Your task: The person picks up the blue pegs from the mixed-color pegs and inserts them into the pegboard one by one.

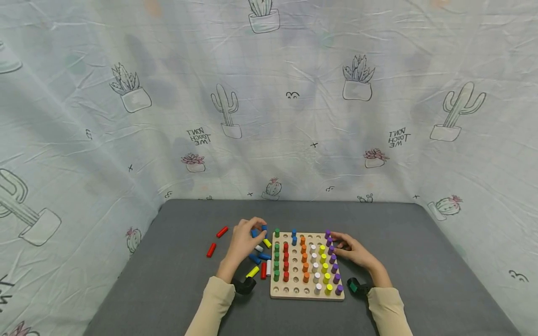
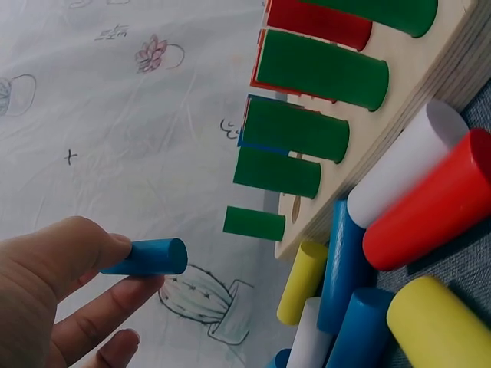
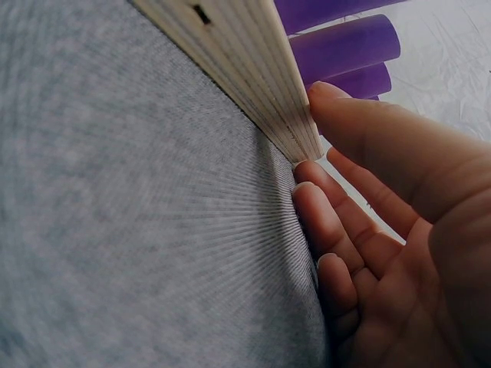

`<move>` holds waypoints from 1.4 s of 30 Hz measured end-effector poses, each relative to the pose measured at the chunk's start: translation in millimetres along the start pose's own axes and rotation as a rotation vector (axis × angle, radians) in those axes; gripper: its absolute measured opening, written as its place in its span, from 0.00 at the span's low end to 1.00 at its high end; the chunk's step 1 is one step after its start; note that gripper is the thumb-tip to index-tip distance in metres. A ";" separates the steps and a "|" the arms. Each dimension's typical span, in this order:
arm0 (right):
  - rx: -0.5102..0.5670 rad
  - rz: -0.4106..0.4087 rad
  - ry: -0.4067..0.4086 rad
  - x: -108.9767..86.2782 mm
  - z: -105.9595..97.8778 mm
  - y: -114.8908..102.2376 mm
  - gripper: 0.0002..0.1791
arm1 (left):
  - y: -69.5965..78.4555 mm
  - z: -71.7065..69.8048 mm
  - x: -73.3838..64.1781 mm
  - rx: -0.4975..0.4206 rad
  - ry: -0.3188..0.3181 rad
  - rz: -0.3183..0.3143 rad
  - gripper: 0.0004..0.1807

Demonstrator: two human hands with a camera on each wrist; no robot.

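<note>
My left hand (image 1: 244,239) pinches a blue peg (image 2: 157,257) between thumb and fingers, above the table just left of the pegboard's far corner. The wooden pegboard (image 1: 283,295) bears upright pegs in rows: green, red, blue, orange, white, yellow and purple. Two blue pegs stand at the far end of their row, with bare holes nearer. My right hand (image 1: 355,252) holds the board's right edge near the far corner, thumb against the upper edge and fingertips low at its side. Close to that thumb stand purple pegs (image 3: 345,50).
Loose pegs lie left of the board: a red peg (image 1: 263,270), a white peg (image 1: 269,268), a yellow peg (image 1: 252,272), and several blue ones. Two more red pegs lie farther left, one a red peg (image 1: 211,250). A patterned cloth (image 1: 294,116) hangs behind the grey table (image 1: 168,280).
</note>
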State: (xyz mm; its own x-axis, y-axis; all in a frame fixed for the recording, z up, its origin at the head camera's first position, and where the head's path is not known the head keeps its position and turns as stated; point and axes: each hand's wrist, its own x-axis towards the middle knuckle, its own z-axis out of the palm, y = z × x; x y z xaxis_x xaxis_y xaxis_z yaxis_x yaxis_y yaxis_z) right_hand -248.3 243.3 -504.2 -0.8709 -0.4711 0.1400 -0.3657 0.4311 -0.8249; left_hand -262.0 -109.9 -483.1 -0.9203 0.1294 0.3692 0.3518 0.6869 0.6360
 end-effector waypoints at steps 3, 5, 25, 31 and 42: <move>-0.011 -0.007 0.008 0.9 0.8 9.1 0.26 | 0.9 2.1 0.0 -0.015 -0.003 0.020 0.09; -0.010 -0.007 0.008 2.1 1.3 20.5 0.26 | 2.0 3.3 -0.2 -0.018 -0.006 0.030 0.10; 0.003 -0.001 0.000 4.2 1.4 40.5 0.28 | 17.2 17.8 0.2 -0.076 -0.129 0.062 0.10; 0.019 0.004 -0.012 3.7 1.0 39.1 0.28 | 24.6 21.6 -2.9 -0.091 -0.171 0.078 0.12; 0.022 -0.007 -0.009 2.5 2.4 38.2 0.28 | 36.1 33.0 -0.2 -0.113 -0.201 0.115 0.10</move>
State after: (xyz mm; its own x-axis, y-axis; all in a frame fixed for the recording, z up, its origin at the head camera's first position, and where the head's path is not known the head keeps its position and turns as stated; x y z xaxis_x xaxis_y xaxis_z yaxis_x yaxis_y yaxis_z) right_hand -263.7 256.7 -536.6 -0.8656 -0.4805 0.1407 -0.3639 0.4107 -0.8360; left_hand -254.8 -61.5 -482.5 -0.8847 0.3495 0.3084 0.4626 0.5764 0.6736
